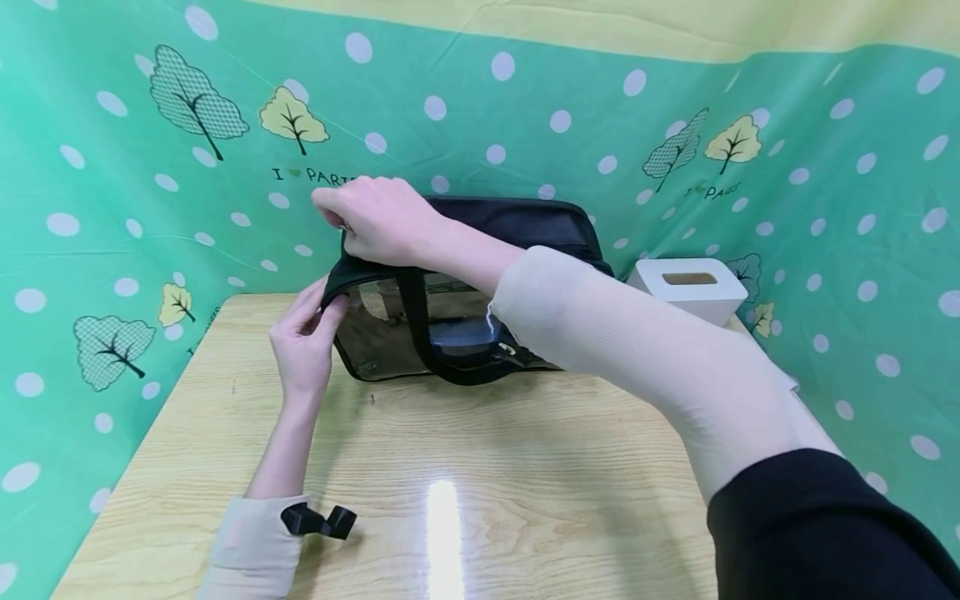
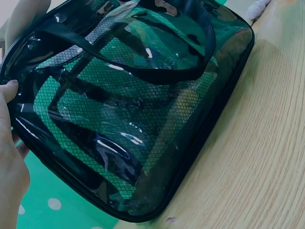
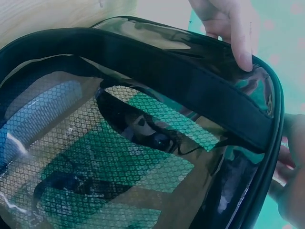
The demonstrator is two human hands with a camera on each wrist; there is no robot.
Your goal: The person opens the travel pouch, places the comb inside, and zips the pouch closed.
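A clear plastic bag (image 1: 382, 346) with black trim and a black strap handle (image 1: 416, 321) stands at the back of the table. My left hand (image 1: 303, 342) pinches its left front corner between thumb and fingers; that grip also shows in the right wrist view. Over the upper left edge, my right hand (image 1: 390, 221) is curled on the bag's black border; what its fingertips hold is hidden. White mesh pockets (image 3: 90, 157) show through the clear plastic. Behind the mesh, a bluish shape (image 3: 45, 109) is visible but its kind is unclear.
A white box with a slot in its top (image 1: 686, 287), like a tissue box, stands right of the bag. Green dotted cloth (image 1: 465, 108) hangs behind and beside the wooden table (image 1: 525, 467). A black clip-like piece (image 1: 318, 521) sits on the left sleeve.
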